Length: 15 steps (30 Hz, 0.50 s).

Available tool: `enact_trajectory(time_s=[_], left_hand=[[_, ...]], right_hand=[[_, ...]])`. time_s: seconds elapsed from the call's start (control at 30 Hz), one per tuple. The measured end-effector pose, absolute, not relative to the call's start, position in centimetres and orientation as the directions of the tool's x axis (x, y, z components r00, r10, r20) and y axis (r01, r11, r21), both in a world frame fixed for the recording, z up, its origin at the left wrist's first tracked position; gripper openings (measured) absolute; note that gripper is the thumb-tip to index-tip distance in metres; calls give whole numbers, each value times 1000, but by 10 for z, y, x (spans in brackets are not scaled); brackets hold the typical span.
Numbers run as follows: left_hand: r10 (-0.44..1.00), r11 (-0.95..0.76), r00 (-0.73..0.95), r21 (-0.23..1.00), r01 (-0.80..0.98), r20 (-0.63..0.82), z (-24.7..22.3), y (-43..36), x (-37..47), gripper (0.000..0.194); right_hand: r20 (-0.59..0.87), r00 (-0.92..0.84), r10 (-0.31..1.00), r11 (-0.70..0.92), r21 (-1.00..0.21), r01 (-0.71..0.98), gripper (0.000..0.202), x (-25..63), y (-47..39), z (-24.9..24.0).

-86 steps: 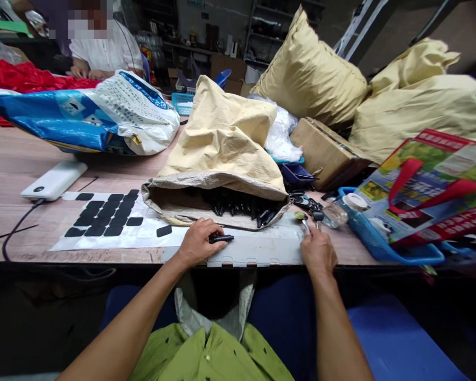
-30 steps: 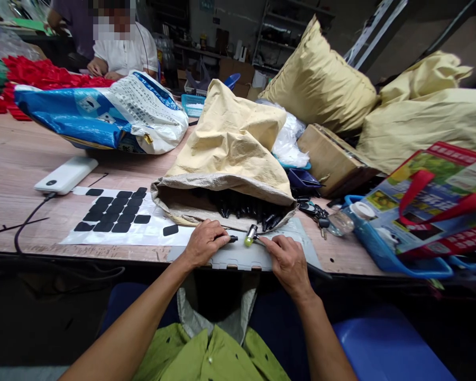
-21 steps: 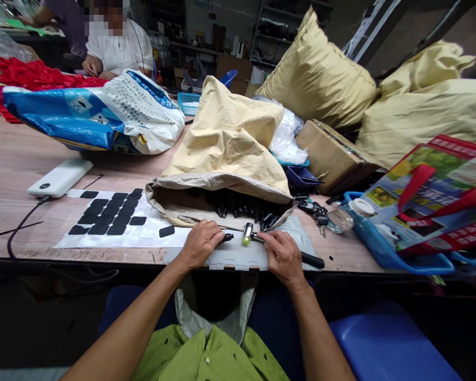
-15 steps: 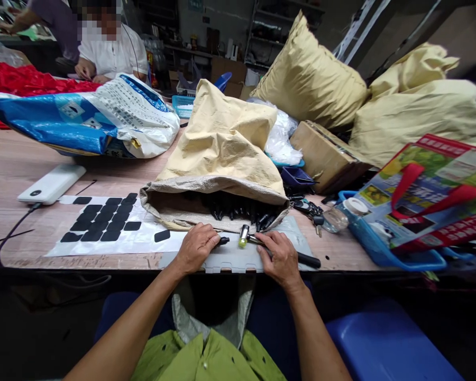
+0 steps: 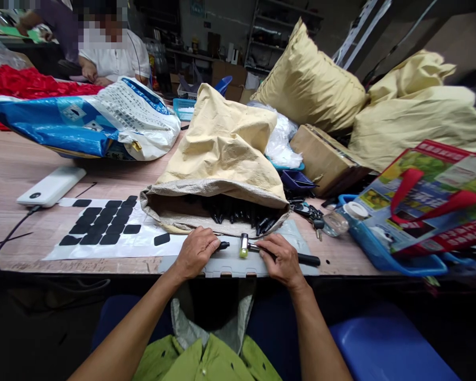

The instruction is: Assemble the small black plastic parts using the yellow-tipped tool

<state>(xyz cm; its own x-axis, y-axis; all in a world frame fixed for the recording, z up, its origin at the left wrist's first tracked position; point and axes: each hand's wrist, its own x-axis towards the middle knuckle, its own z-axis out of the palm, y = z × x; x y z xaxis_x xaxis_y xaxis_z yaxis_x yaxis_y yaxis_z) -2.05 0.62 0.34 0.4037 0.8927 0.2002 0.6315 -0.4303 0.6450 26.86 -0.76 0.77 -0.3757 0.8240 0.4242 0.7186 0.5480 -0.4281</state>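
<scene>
1. Since the earliest view, the right hand (image 5: 281, 258) has moved to the left, away from the keys (image 5: 318, 223), and has brought the hammer (image 5: 244, 245) to the near middle of the table (image 5: 8, 159).
2. Left hand (image 5: 196, 251) stays at almost the same place and grips a small black piece (image 5: 223, 245); only its tip shows, at the right of the fingers.
3. Right hand has its fingers closed around the hammer handle, near the head; the black end of the handle comes out to the right.
4. Hammer's head, metal with a yellow-green near end, is over the grey board (image 5: 230, 269), to the right of the black piece and apart from it. I cannot tell if the head touches the board.
5. Just beyond the hands lies a cream sack (image 5: 226, 140), its mouth open to the near side, with many black parts (image 5: 238, 210) inside.
6. At the left, a white sheet (image 5: 140, 250) carries dark patches (image 5: 103, 225).
7. At the right, a clear jar (image 5: 335, 224) stands near the keys.
</scene>
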Motion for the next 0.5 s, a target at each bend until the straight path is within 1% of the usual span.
enact_trajectory(time_s=[0.2, 0.5], left_hand=[[889, -436, 411, 649, 623, 202, 2, 6, -21, 43], [885, -444, 417, 641, 627, 205, 3, 6, -21, 43]], right_hand=[[402, -359, 843, 526, -467, 711, 22, 269, -10, 11], [394, -386, 834, 543, -463, 701, 16, 269, -9, 14]])
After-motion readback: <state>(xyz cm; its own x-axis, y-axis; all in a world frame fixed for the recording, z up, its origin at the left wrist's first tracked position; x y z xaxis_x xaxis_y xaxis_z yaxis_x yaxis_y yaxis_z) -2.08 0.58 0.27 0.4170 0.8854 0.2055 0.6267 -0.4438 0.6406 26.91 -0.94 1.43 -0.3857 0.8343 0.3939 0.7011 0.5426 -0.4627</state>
